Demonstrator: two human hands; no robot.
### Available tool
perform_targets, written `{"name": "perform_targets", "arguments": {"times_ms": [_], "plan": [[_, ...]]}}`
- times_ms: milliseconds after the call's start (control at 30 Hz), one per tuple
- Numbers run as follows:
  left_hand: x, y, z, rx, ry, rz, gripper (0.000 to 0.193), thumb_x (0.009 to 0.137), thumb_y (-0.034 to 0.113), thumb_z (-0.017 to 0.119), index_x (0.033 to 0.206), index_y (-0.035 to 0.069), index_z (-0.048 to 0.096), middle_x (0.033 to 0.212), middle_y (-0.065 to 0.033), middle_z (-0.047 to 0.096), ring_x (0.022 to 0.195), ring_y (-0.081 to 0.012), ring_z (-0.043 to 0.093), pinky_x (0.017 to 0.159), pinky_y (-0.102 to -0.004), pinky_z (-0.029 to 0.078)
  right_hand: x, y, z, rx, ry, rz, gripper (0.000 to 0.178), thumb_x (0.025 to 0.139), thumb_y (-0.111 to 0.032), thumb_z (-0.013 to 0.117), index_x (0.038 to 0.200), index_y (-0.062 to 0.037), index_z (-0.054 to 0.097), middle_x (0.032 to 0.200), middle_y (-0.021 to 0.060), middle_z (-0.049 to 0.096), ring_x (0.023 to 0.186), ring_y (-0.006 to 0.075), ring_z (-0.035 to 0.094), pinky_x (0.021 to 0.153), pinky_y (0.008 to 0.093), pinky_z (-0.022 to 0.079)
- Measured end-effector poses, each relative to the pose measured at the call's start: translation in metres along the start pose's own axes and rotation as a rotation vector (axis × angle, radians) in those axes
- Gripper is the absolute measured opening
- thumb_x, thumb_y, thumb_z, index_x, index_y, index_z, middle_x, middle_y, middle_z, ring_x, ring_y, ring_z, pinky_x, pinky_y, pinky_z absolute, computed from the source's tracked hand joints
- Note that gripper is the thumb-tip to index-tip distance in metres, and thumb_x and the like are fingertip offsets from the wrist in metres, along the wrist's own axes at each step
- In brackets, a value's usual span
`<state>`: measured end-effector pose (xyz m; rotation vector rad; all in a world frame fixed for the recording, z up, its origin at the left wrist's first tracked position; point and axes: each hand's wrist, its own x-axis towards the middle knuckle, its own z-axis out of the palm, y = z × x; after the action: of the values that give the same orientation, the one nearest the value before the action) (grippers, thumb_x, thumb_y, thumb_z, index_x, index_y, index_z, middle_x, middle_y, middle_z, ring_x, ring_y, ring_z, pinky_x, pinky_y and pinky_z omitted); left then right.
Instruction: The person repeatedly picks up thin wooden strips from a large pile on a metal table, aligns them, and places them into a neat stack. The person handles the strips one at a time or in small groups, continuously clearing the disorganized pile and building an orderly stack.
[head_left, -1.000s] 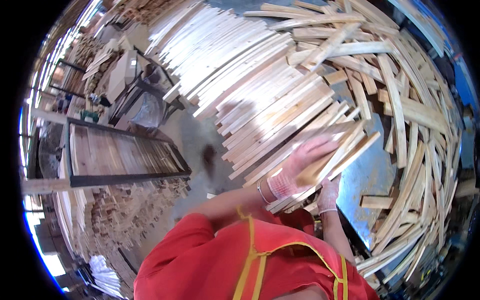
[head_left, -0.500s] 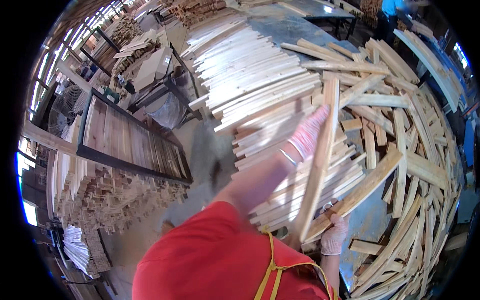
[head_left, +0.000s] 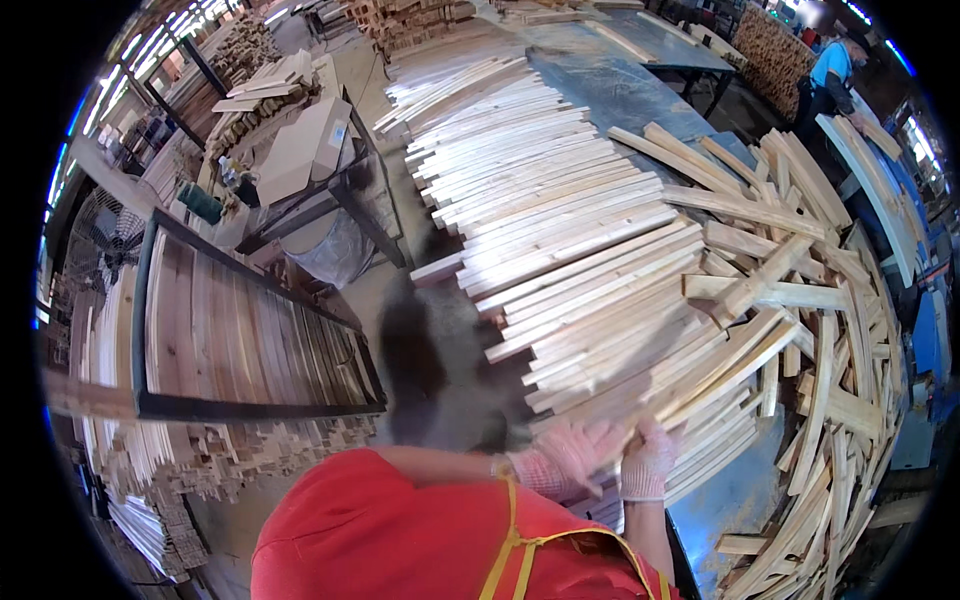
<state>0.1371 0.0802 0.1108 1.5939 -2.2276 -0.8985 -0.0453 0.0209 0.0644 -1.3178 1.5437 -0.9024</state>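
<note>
My right hand (head_left: 648, 462), in a pale knitted glove, is closed around the near ends of a couple of wooden strips (head_left: 735, 365). The strips slant away to the upper right, over the row of laid-out strips and toward the jumbled pile. Just left of it is my left hand (head_left: 572, 458), gloved too, with fingers stretched out and slightly blurred beside the strips' near ends. It appears to grip nothing. Beneath and beyond both hands, many pale wooden strips (head_left: 560, 215) lie side by side on a blue-grey metal table (head_left: 715, 510).
A tangled heap of loose wooden pieces (head_left: 840, 400) covers the table's right side. On the left stand a dark metal frame (head_left: 260, 408) around stacked boards and a bench with a cardboard piece (head_left: 300, 155). A person in a blue shirt (head_left: 832, 68) works at the far right.
My left hand has come down and back toward my body, beside the right hand. The separate strips I held apart are now together in my right hand, pointing away. My view has shifted slightly.
</note>
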Motion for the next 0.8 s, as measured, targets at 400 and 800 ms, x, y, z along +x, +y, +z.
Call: {"name": "perform_targets", "arguments": {"times_ms": [400, 800], "plan": [[0.071, -0.412, -0.332, -0.103, 0.782, -0.553, 0.061, 0.094, 0.026, 0.075, 0.153, 0.018, 0.058, 0.108, -0.0186, 0.077, 0.095, -0.0332, 0.074, 0.08, -0.0464, 0.06, 0.027, -0.071, 0.067, 0.428, -0.106, 0.153, 0.082, 0.098, -0.007, 0.076, 0.167, 0.0057, 0.035, 0.155, 0.0209, 0.058, 0.138, 0.0278, 0.06, 0.12, 0.0406, 0.047], [0.086, -0.425, -0.327, 0.593, 0.584, -0.585, 0.043, 0.098, 0.027, 0.068, 0.134, 0.003, 0.07, 0.134, -0.0216, 0.074, 0.124, -0.0405, 0.07, 0.11, -0.0482, 0.053, -0.049, 0.089, -0.068, -0.067, 0.51, 0.27, 0.055, 0.104, -0.007, 0.066, 0.156, 0.0045, 0.054, 0.146, 0.0211, 0.069, 0.134, 0.0267, 0.068, 0.115, 0.0371, 0.052]]}}
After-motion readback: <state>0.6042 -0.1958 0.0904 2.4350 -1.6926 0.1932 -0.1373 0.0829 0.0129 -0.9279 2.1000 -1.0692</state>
